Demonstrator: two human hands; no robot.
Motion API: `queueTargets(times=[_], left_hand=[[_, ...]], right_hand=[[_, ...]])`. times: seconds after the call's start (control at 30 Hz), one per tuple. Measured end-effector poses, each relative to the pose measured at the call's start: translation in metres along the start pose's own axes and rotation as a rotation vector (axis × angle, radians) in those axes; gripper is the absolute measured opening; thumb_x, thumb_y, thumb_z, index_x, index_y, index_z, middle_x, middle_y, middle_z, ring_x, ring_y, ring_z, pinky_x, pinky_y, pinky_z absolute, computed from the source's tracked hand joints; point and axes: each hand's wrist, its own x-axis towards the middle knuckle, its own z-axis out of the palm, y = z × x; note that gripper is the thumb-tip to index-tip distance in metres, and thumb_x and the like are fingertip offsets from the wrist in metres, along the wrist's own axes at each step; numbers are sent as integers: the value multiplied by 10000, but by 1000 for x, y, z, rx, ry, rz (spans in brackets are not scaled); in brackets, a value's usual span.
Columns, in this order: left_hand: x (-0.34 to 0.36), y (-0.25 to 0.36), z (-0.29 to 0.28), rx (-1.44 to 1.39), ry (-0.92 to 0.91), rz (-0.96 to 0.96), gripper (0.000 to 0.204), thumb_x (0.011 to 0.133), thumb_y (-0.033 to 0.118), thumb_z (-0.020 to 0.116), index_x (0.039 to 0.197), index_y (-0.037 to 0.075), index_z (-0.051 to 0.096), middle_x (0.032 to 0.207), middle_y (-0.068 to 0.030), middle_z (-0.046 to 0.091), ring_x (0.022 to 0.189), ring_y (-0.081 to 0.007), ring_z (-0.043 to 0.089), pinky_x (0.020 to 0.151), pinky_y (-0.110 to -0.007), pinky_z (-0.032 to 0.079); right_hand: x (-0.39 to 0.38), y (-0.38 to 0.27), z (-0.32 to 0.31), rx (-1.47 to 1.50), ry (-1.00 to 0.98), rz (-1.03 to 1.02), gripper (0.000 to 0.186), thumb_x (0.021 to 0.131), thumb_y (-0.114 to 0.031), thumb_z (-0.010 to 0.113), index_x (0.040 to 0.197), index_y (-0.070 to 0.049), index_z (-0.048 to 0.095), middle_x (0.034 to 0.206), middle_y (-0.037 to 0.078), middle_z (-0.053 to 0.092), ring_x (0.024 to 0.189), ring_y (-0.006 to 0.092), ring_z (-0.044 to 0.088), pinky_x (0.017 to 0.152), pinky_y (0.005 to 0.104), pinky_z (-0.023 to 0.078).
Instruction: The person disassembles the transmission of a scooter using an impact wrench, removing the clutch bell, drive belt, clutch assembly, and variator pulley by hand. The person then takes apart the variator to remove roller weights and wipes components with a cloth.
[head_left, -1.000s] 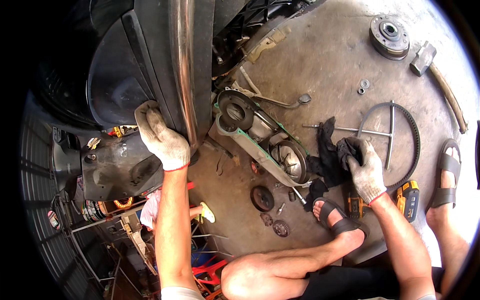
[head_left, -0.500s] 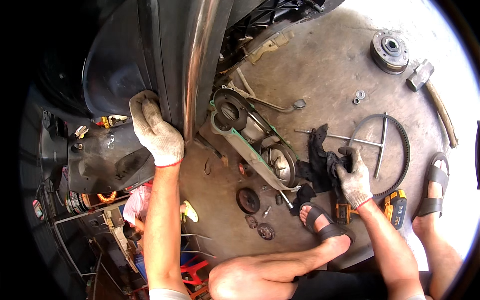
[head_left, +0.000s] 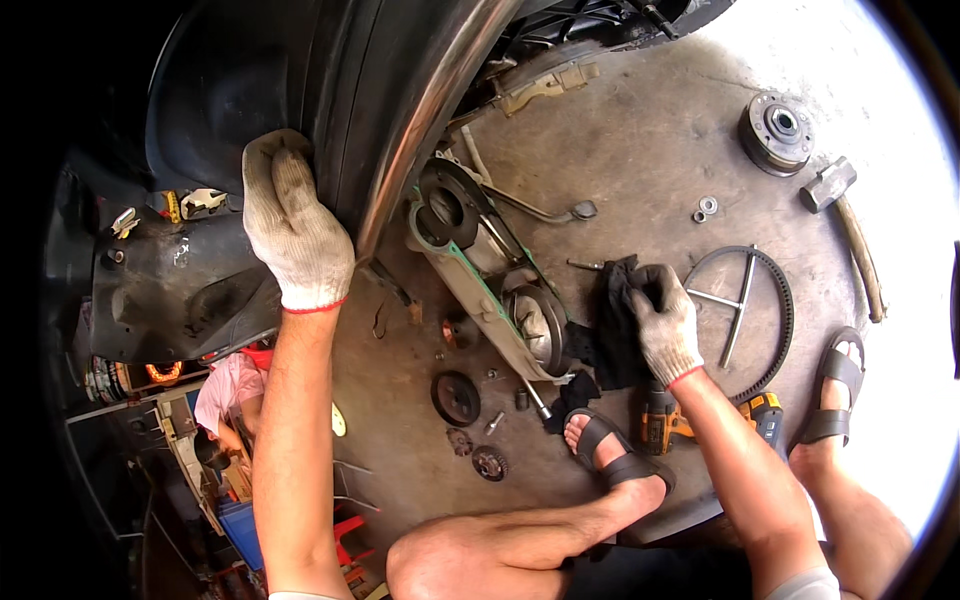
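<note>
My left hand (head_left: 292, 222), in a white knit work glove, has its fingers bent against the lower edge of a black body panel (head_left: 225, 110) of a scooter-like vehicle. The fingertips are partly hidden. My right hand (head_left: 664, 320), gloved too, closes on a black cloth (head_left: 620, 325) that lies bunched on the floor. Left of the cloth lies a long metal casing (head_left: 470, 270) with a green gasket edge and a round metal pulley (head_left: 533, 322) in its lower end. A T-handle wrench (head_left: 740, 310) lies partly under the cloth, right of it.
A drive belt (head_left: 783, 345) rings the wrench. The orange-black cordless drill (head_left: 660, 420) lies by my right forearm. A clutch drum (head_left: 776, 135), a hammer (head_left: 828, 185) and two nuts or washers (head_left: 706, 207) are farther right. Gears (head_left: 490, 463) and a black disc (head_left: 455, 398) lie near my foot. Another person (head_left: 235, 390) is lower left.
The view has shifted, so most floor items appear farther left. My right hand has moved up a little along the black cloth. My left hand stays against the panel.
</note>
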Motion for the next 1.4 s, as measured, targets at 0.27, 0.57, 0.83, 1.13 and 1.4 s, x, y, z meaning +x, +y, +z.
queueTargets(times=[0.27,0.57,0.83,1.13,1.4], left_hand=[[-2,-3,-1,-75,-18,-18,201,1047,120,448,1102,-15,586,1011,-72,603,936,-152,540,884,-275,440],[0,0,-1,-67,-18,-49,228,1043,118,416,1104,-28,580,1033,-93,602,972,-166,532,922,-291,418],[-2,-9,-3,-113,-30,-59,232,1044,128,410,1114,-23,571,1051,-84,590,984,-162,523,934,-293,413],[2,1,-1,-25,-12,2,224,1036,140,411,1059,-16,569,938,-78,565,865,-158,501,822,-282,415],[-7,-11,-2,-60,13,-29,250,1067,126,415,1169,-50,560,1080,-92,607,1006,-163,552,929,-271,433]], right_hand=[[33,-27,24,134,-41,3,164,867,-27,632,1029,-9,621,930,202,683,892,335,683,811,384,519],[53,-22,45,181,-77,26,230,863,-76,657,1076,-4,610,982,226,682,953,369,679,826,390,522],[66,-42,55,306,-168,120,308,848,-122,709,1110,6,610,1029,197,699,995,282,692,853,368,533],[85,-43,69,127,-97,-134,259,832,-43,675,1077,1,605,946,174,693,880,223,686,806,334,539],[97,-36,55,198,-110,-63,214,817,-11,658,1027,-6,619,912,169,700,850,278,695,787,357,542]])
